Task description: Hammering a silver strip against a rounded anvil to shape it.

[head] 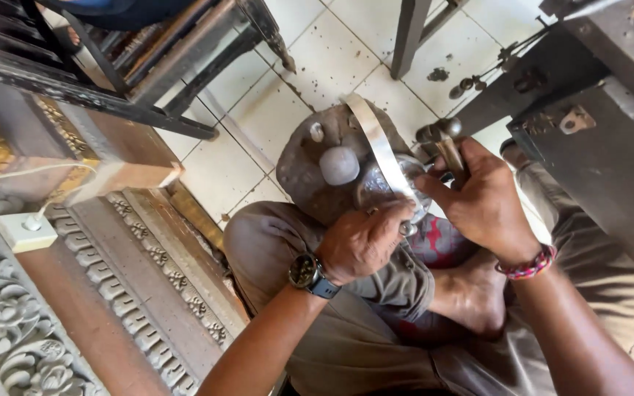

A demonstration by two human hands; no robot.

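Two hands work a metal strip on a stone block held in the lap.

The left hand, wearing a wristwatch, is closed on the lower end of a curved shiny metal strip, pressing it against a rounded silver piece on the grey stone block. The strip arcs up toward 12 o'clock from that hand. At 3 o'clock of it, the right hand, with a beaded bracelet at the wrist, is clenched around the handle of a small hammer whose head sits just above the silver piece. The block has shallow round hollows; one holds a pale grey dome. Carved wooden panels lie at 9 o'clock on the tiled floor.
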